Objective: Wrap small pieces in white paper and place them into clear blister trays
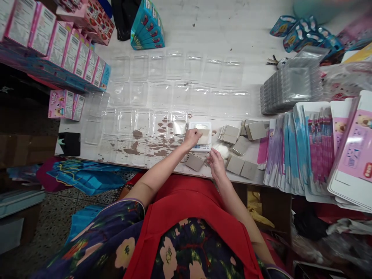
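Observation:
My left hand (pixel 192 138) is closed over a small white digital scale (pixel 207 140). Its fingertips pinch the edge of a small beige card (pixel 205 132) above the scale's plate. Just right of the scale's front corner is my right hand (pixel 216 159), its fingertips pressed together; what they hold, if anything, is too small to make out. Next to that hand lies a clump of white material (pixel 222 149). A clear plastic tray (pixel 179 116) left of the scale has a pale sheet (pixel 179 127) in it. Stacked grey cards (pixel 231 134) lie right of the scale.
Rows of clear plastic trays (pixel 157 97) cover the table's middle and left. More trays stand stacked (pixel 290 87) at the right, behind packed printed cards (pixel 308 147). Pink boxes (pixel 62 46) line the left side. Blue packages (pixel 148 27) stand at the back.

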Tool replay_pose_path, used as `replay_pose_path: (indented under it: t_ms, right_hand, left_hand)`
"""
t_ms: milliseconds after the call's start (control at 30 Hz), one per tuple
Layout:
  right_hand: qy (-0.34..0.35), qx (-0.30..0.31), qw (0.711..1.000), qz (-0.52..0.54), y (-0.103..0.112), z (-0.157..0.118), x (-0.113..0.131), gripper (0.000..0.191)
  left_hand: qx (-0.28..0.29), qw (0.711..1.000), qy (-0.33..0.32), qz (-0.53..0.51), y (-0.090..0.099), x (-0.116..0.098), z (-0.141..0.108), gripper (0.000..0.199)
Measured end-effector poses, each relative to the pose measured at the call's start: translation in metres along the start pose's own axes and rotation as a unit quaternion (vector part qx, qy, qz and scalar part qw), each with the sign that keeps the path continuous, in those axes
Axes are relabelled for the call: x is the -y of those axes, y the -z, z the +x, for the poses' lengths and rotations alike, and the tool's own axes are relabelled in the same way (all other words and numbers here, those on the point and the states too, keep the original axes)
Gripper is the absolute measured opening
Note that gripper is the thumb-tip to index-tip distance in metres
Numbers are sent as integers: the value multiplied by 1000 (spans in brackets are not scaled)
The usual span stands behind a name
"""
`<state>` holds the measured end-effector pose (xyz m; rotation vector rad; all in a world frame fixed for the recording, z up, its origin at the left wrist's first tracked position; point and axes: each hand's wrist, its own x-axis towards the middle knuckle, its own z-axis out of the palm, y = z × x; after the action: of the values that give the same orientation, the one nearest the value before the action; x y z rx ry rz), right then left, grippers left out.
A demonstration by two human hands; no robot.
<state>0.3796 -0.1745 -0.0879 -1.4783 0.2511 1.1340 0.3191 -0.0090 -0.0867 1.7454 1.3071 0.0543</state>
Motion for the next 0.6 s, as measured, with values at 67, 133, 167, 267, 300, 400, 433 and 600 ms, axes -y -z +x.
replay_pose_path:
  t_ms: [67,133,167,267,300,400,433,600]
  right_hand:
    - [-14,-5,1000,12,2,-1,-1,43]
    - [-23,-17,999,22,5,-1,-2,42]
    - [-28,-24,999,27,7,-1,-2,42]
    - [-36,-38,998,39,14,1,-3,42]
    - [-37,-41,998,42,17,1,-3,41]
    - [-37,-44,997,43,23,3,-3,38]
    - [-38,-44,997,42,24,3,-4,37]
    - [-47,-40,997,39,25,2,-6,32]
  left_hand:
    - [-21,998,-3,59,-2,-2,11,20]
    - [-39,991,-19,124,-6,-2,18,16]
    - [-49,987,-29,150,-7,0,19,14]
    - [-89,975,-55,194,-5,9,15,23]
    - [-103,972,-62,203,-2,13,13,29]
    - [-111,959,-109,235,10,22,8,43]
    - [-93,954,-138,248,14,23,7,49]
    - [94,896,-278,333,16,12,9,91]
